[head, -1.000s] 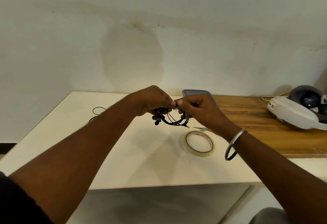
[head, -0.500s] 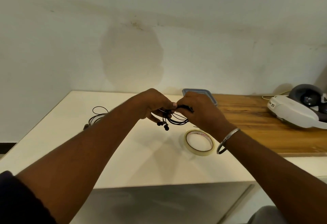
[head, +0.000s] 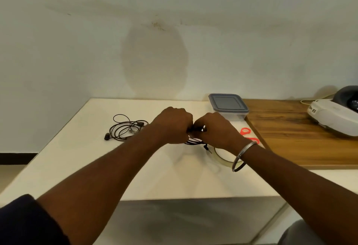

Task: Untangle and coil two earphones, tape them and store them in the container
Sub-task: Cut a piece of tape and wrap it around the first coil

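A dark sleeve [head: 21, 221] shows at the near left corner, and two bare forearms reach out from it and from the right over the pale tabletop [head: 93, 171]. A metal bangle [head: 241, 157] hangs on the right wrist, and under that wrist lies a roll of clear tape [head: 222, 161], flat on the tabletop and partly hidden by the arm. Just past it the left hand [head: 172, 125] and the right hand [head: 218, 130] meet knuckle to knuckle above the surface, the fingers of both curled tight around a coiled black earphone [head: 194, 142]; its loops hang out below the fists, and a short end dangles close to the tape roll. Beside the right hand, the red handles of a pair of scissors [head: 245, 130] lie on the tabletop. Off to the left, well apart from the hands, the second earphone [head: 126, 128] rests in a loose coil with one bud lying at its near left side. Farther back, against the wall, stands a clear container [head: 228, 107] with its grey lid on, at the edge of a wooden board [head: 300, 134]. A white headset [head: 333, 118] sits on that board at the far right.
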